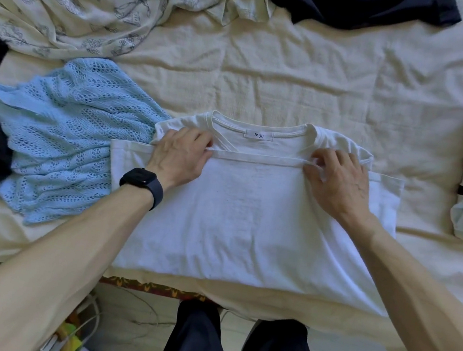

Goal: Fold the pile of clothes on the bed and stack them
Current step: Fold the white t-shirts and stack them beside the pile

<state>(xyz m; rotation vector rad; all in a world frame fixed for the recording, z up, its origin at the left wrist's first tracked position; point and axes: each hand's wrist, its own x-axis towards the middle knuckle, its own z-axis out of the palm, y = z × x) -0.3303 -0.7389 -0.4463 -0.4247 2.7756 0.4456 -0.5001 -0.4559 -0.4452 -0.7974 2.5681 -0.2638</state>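
Head view: left hand (181,156) and right hand (336,181) seemingly pinch hem (256,158) of white T-shirt (247,222); fold runs 9-to-3, collar (261,126) at 12.

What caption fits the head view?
Left hand and right hand grip a white T-shirt, folding it on the bed.

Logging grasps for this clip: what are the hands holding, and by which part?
The left hand and right hand each pinch the white T-shirt by its bottom hem, which lies folded up just below the collar.

White T-shirt (247,222) lies folded in half, hem at collar.
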